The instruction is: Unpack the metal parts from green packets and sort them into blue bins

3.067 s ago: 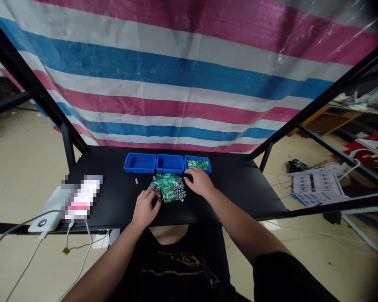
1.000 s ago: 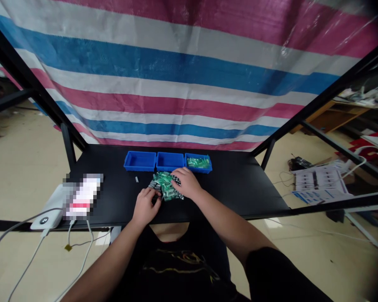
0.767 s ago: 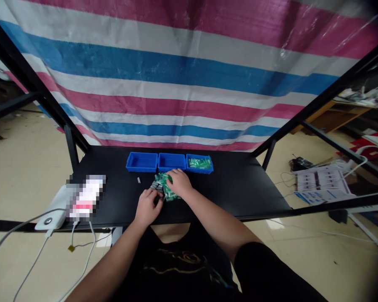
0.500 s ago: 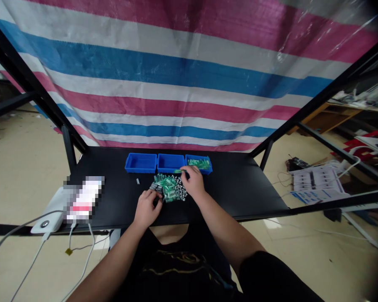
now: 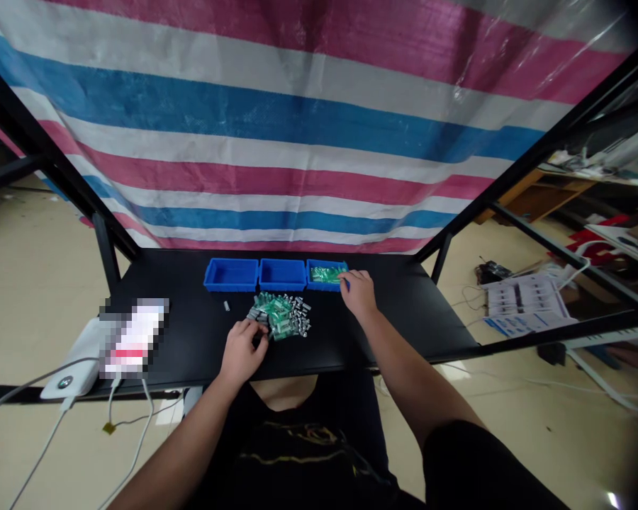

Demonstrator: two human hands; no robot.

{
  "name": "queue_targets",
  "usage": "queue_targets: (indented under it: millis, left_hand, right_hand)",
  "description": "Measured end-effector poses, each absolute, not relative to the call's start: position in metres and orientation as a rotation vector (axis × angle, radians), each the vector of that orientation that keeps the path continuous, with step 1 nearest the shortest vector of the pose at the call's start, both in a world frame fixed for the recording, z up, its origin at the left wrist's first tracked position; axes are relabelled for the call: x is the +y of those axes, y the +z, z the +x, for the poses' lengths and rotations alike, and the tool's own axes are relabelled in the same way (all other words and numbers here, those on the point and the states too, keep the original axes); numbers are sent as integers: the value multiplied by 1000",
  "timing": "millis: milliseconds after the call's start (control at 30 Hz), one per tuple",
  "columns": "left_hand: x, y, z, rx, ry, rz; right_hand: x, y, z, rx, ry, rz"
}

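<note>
My left hand (image 5: pixel 244 348) rests at the left front edge of a mixed pile, its fingers curled and slightly apart with nothing visible between them. The pile holds green-wrapped pieces (image 5: pixel 280 312), small silver metal parts (image 5: pixel 300 315) and grey pieces at its left side. My right hand (image 5: pixel 359 292) is at the right end of the right blue bin (image 5: pixel 327 287), fingers pressed together at the rim; what they hold, if anything, is too small to name. Green packets lie in that bin. The middle blue bin (image 5: pixel 282 287) and left blue bin (image 5: pixel 231 287) hold nothing visible.
A single small grey piece (image 5: pixel 226 306) lies left of the pile on the black table (image 5: pixel 404 319). Farther left are a blurred phone (image 5: pixel 138 336) and a white power bank (image 5: pixel 77 361) with cables. A black frame and a striped sheet (image 5: pixel 298 142) stand behind.
My right hand has moved from above the pile, where it held a green packet, to the right end of the right bin. My left hand stays by the pile. The view has shifted slightly.
</note>
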State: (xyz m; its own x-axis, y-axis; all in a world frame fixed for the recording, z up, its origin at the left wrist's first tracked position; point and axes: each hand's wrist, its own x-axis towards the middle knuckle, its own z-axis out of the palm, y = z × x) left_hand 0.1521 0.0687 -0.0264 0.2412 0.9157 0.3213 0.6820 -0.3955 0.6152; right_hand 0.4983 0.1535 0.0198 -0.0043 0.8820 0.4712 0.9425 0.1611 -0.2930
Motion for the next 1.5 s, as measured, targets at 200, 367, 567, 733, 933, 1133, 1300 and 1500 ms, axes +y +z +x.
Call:
queue_targets:
  millis: [200, 367, 567, 733, 933, 1133, 1300, 1500]
  left_hand:
    - [68, -25, 153, 1478, 941, 2173]
    - [68, -26, 152, 1482, 940, 2166]
    - [67, -25, 152, 1486, 930, 2169]
    - [67, -24, 152, 1479, 928, 2175]
    - [67, -25, 151, 1459, 946, 2160]
    - [66, -24, 151, 1458, 956, 2149]
    - [67, -25, 151, 1452, 959, 2145]
    - [68, -25, 152, 1453, 954, 2150]
  right_hand:
    - [166, 20, 493, -2036, -65, -1809]
    - [159, 39, 473, -2125, -130, -1855]
    - [128, 51, 401, -2255, 16, -1538]
    - [114, 30, 353, -2429, 183, -1455]
    - [117, 10, 342, -2354, 123, -1558]
    - [120, 21, 367, -2035, 131, -1520]
    - [131, 44, 431, -1652, 121, -1543]
    - [152, 52, 497, -1725, 52, -1605]
